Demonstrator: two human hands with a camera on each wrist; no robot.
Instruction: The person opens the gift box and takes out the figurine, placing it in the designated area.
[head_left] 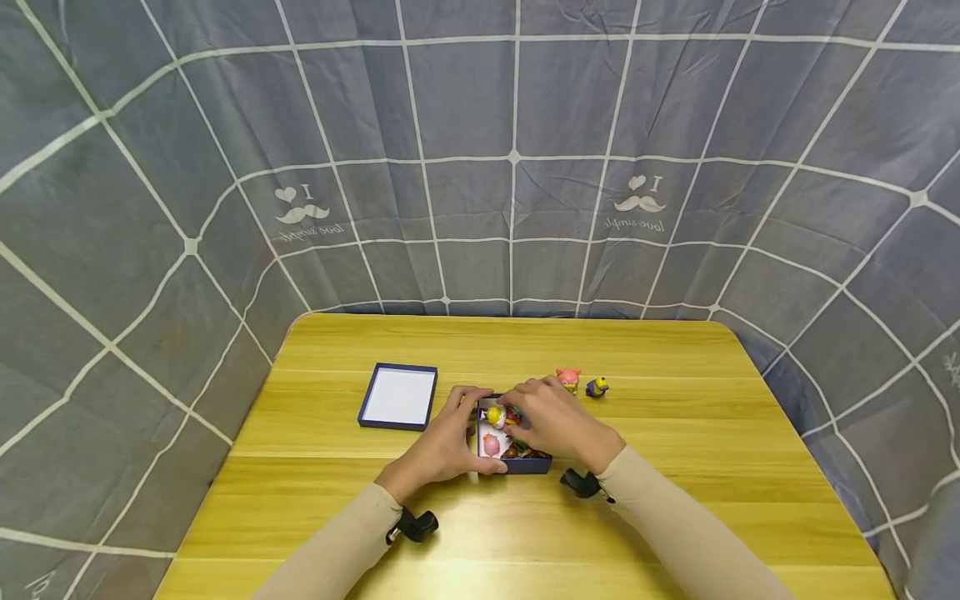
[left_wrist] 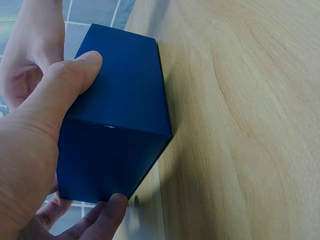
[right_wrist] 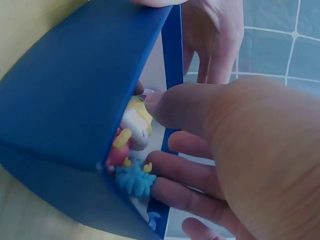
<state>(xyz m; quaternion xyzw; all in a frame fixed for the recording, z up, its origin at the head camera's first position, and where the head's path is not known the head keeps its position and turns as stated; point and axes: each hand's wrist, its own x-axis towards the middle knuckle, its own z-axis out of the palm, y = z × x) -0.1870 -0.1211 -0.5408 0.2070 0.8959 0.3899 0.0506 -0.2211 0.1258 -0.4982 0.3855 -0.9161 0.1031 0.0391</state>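
Note:
An open blue box [head_left: 527, 468] with a white inside stands on the table. My left hand [head_left: 448, 437] grips it from the left, thumb on the near wall and fingers on the left and far sides. My right hand [head_left: 555, 417] reaches in from the right, holding a yellow-and-white figurine [right_wrist: 137, 120] between thumb and fingers; the exact finger contact is partly hidden. Inside lie a pink figurine [head_left: 491, 444], a light blue figurine [right_wrist: 135, 179], a red one [right_wrist: 118, 155] and some brown pieces [head_left: 512, 452]. My right hand covers part of the contents.
Left of the box lies its blue-rimmed lid [head_left: 397, 396], white inside facing up. Beyond my right hand, a pink figurine [head_left: 567, 378] and a purple-and-yellow figurine [head_left: 597, 387] stand on the wooden table [head_left: 637, 350]. A grey checked curtain [head_left: 465, 200] surrounds the table's back and sides.

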